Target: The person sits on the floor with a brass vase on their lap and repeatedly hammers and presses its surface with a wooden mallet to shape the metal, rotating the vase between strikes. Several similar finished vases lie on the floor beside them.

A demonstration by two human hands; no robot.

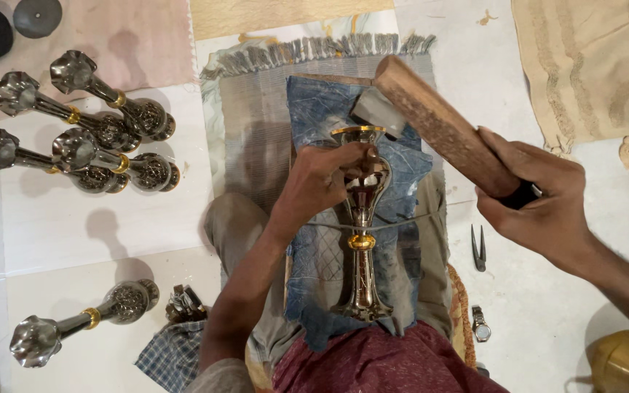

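- Fingers of the left hand wrap the upper stem of a polished metal vase, grasping it just under its gold-rimmed mouth; fingers of the right hand are clenched round the dark end of a wooden-handled hammer.
- Tiled floor, pale and bare in places, carries everything.
- Fringed grey mat lies across the floor's middle, its fringe toward the far edge.
- Blue crumpled cloth lies on the mat and over the person's lap, and the vase rests lengthwise on it, mouth pointing away, foot near the red garment.
- Beige cloth covers the far right corner of the floor.
- Hammer slants from the right hand up to the left; its grey head sits just beside the vase's mouth, and I cannot tell whether they touch.
- Four finished vases lie in a cluster at the far left edge, flared mouths pointing left.
- One more vase lies alone toward the near left corner.
- Brass vessel shows at the near right corner.
- Checked cloth lies beside the left forearm, with small metal pieces just above it.
- Dark pliers lie on the floor right of the lap.
- Wristwatch lies near them, closer to the person.
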